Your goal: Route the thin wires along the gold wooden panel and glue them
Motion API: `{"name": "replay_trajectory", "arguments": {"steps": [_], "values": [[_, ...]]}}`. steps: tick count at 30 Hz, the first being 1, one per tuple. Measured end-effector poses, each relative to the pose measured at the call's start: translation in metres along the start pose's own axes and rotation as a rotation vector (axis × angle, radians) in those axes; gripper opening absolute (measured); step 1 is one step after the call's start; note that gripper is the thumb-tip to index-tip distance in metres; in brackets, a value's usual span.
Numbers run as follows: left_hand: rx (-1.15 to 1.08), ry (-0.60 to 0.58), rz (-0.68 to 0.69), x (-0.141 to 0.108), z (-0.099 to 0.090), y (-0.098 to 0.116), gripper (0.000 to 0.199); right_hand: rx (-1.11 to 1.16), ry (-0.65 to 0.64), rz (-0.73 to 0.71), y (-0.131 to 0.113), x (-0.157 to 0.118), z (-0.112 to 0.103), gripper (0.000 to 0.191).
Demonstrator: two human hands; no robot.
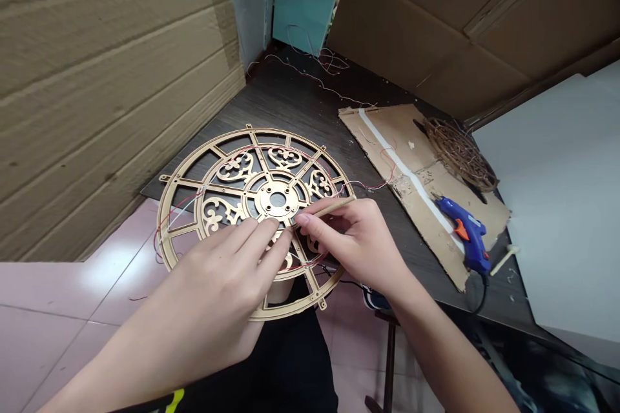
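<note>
A round, light wooden lattice frame [278, 200] with scrolled cut-outs and a ringed hub lies tilted, partly over the dark table's near edge. My left hand [232, 271] covers its near left part, fingertips on top close to the hub. Skin showing below and through the rim suggests the thumb is underneath, gripping the frame. Pinched in my right hand [358, 239] is a thin wooden stick [334, 206], its tip end low at the hub beside my left fingertips. Thin red and white wires [201, 192] run around the frame; what lies under the fingertips is hidden.
A blue glue gun [467, 232] with an orange trigger rests on a cardboard sheet [382, 142] at the right. Behind it lies a brown round lattice [460, 151] wound with wires. Loose wires [334, 64] trail across the back. Cardboard walls [116, 90] stand around the dark table [290, 93].
</note>
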State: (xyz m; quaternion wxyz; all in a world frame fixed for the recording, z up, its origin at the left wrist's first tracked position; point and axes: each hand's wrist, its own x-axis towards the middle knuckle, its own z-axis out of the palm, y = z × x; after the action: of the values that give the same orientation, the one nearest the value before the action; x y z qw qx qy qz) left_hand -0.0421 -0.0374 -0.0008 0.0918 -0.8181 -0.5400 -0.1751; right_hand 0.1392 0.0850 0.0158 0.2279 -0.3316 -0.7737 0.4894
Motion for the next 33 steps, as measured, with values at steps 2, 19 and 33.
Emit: {"name": "replay_trajectory", "arguments": {"steps": [2,19,33], "values": [[0.0,-0.006,0.001,-0.0006,0.0002,0.0002,0.065,0.009,-0.007,0.019,-0.0009,0.0012,0.0003,0.015],[0.002,-0.022,0.002,-0.0002,-0.0001,0.0018,0.062,-0.065,0.01,-0.063,-0.0004,0.004,0.0027,0.02],[-0.048,-0.073,-0.033,0.0048,-0.0037,0.0043,0.06,-0.077,0.019,-0.022,0.0003,0.0042,0.0028,0.018]]}}
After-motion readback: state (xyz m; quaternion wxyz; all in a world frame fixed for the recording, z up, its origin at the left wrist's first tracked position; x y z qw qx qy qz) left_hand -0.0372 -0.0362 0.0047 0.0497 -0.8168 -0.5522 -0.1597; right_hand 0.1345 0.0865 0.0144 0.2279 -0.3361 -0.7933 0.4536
